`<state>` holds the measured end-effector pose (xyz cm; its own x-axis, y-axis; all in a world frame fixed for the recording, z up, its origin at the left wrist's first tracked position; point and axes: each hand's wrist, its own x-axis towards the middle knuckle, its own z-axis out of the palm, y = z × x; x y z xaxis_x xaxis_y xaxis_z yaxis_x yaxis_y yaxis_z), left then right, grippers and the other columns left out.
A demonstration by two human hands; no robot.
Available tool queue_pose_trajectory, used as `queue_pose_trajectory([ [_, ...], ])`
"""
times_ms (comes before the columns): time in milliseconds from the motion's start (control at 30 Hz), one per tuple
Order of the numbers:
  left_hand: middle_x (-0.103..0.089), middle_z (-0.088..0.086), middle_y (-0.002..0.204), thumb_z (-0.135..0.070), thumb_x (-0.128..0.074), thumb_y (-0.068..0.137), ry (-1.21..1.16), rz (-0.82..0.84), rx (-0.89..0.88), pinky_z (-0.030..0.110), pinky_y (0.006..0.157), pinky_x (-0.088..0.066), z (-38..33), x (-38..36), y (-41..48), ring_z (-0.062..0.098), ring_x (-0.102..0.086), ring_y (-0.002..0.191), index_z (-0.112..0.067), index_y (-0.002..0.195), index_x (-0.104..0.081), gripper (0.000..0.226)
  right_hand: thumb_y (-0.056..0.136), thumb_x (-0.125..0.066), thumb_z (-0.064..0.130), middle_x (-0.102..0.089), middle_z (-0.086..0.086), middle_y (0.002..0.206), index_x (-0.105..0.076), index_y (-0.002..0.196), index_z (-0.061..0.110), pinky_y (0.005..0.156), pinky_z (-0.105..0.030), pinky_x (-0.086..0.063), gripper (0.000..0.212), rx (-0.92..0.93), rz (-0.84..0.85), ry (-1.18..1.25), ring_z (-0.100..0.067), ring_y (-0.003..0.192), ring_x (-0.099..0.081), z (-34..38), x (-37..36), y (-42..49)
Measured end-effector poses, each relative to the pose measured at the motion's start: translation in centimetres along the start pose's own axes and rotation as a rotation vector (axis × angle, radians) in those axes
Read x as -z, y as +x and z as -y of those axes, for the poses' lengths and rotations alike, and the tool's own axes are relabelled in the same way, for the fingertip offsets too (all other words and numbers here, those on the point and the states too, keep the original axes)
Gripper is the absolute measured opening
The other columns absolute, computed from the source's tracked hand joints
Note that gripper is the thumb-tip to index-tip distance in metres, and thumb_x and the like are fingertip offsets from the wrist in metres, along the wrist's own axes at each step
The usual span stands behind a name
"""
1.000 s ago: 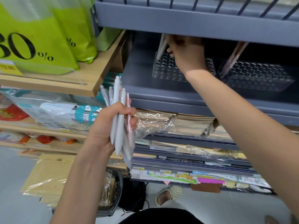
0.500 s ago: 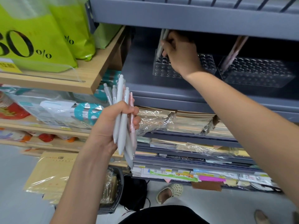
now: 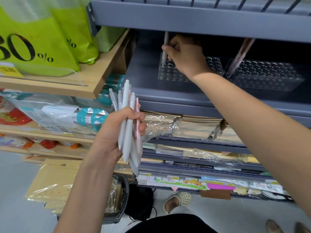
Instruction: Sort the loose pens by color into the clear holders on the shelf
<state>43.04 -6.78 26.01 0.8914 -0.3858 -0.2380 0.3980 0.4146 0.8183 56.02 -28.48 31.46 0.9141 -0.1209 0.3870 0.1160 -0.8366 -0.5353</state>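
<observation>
My left hand [image 3: 116, 132] grips a bundle of several loose pens [image 3: 127, 125], mostly white-grey with one pink at the right side, tips pointing down. My right hand [image 3: 186, 56] reaches into the grey shelf and pinches a grey pen [image 3: 165, 46] that stands in a hole at the left end of a clear holder [image 3: 170, 74]. A second clear holder [image 3: 267, 76] sits to the right with pink pens [image 3: 240, 54] leaning in its left end.
The grey shelf lip [image 3: 202, 21] hangs low over the holders. Below are trays of wrapped notebooks [image 3: 185, 126] and stickers. Wooden shelves [image 3: 84, 79] on the left carry green bags [image 3: 42, 36] and packaged goods. A black basket [image 3: 121, 199] stands on the floor.
My right hand shifted left and lowered the grey pen toward the left end of the clear holder. My left hand keeps the same bundle, almost unmoved.
</observation>
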Motion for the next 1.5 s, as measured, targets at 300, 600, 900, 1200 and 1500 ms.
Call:
queue_pose_trajectory([
  [300, -0.055, 0.006, 0.069, -0.006, -0.066, 0.064, -0.002, 0.041, 0.024, 0.024, 0.047, -0.043, 0.1, 0.1, 0.1, 0.017, -0.049, 0.048, -0.013, 0.081, -0.062, 0.019, 0.084, -0.068, 0.037, -0.071, 0.002, 0.068, -0.07, 0.075, 0.023, 0.04, -0.016, -0.034, 0.016, -0.08, 0.215, 0.549, -0.005, 0.041, -0.043, 3.5, 2.0, -6.6],
  [600, -0.051, 0.006, 0.065, -0.005, -0.064, 0.071, 0.042, 0.086, 0.04, 0.023, 0.045, -0.043, 1.0, -1.4, 0.7, 0.017, -0.049, 0.047, -0.011, 0.083, -0.057, 0.015, 0.086, -0.073, 0.024, -0.066, 0.0, 0.07, -0.069, 0.093, 0.011, 0.038, -0.021, -0.028, 0.015, -0.118, 0.668, 0.755, -0.01, 0.045, -0.041, 4.1, 2.1, -9.3],
  [900, -0.053, 0.006, 0.072, -0.007, -0.063, 0.072, -0.023, 0.095, 0.032, 0.025, 0.049, -0.041, 1.6, -2.6, 1.3, 0.017, -0.049, 0.052, -0.006, 0.091, -0.057, 0.02, 0.097, -0.059, 0.019, -0.063, -0.01, 0.082, -0.058, 0.099, 0.003, 0.036, -0.022, -0.039, 0.016, -0.148, 0.615, 0.813, -0.018, 0.046, -0.058, 3.8, 2.2, -9.7],
  [1200, -0.057, 0.005, 0.074, -0.005, -0.063, 0.073, -0.059, 0.114, 0.032, 0.025, 0.052, -0.043, 1.7, -2.6, 1.7, 0.016, -0.05, 0.055, -0.008, 0.089, -0.057, 0.018, 0.101, -0.052, 0.019, -0.068, -0.01, 0.082, -0.052, 0.103, 0.005, 0.038, -0.027, -0.044, 0.015, -0.142, 0.581, 0.751, -0.025, 0.048, -0.063, 3.9, 2.6, -9.7],
  [1500, -0.05, 0.005, 0.073, -0.004, -0.062, 0.068, -0.044, 0.087, 0.029, 0.025, 0.05, -0.044, 1.5, -3.0, 1.6, 0.016, -0.049, 0.055, -0.009, 0.099, -0.052, 0.032, 0.1, -0.051, 0.017, -0.064, -0.008, 0.076, -0.053, 0.102, 0.007, 0.038, -0.027, -0.033, 0.01, -0.098, 0.477, 0.66, -0.017, 0.043, -0.049, 4.9, 2.2, -8.7],
])
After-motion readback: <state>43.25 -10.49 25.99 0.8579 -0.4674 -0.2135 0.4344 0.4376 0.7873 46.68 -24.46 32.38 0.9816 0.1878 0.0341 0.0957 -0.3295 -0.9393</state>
